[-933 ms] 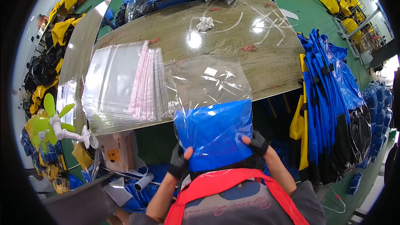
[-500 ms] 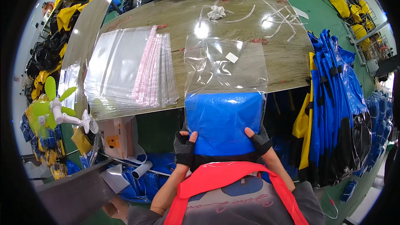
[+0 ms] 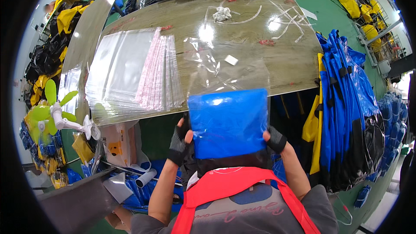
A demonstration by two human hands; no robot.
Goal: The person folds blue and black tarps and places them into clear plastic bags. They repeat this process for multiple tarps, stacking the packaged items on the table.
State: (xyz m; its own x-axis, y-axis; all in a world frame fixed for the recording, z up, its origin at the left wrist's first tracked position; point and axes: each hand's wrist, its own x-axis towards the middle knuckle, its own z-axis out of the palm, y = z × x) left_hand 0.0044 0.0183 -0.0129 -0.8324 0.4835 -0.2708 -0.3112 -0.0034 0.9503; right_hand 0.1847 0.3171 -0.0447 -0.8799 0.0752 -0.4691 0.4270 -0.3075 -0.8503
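Note:
A folded blue tarpaulin-like item in a clear plastic bag lies at the table's near edge, partly overhanging toward my body. Above it, the bag's unfilled end stretches flat over the wood, with a small white square on it. My left hand, in a dark fingerless glove, holds the package's left side with the thumb on top. Gripping the opposite side is my right hand, gloved alike, thumb at the edge. The fingers under the package are mostly hidden.
Left on the wood-look table lies a fanned stack of clear bags. White strips and a crumpled white wad lie at the back. A green-bladed fan stands left; blue and black items hang right.
Both hands have moved up along the package's sides, and its blue part has shifted slightly up and left. My left hand has turned more upright along the edge.

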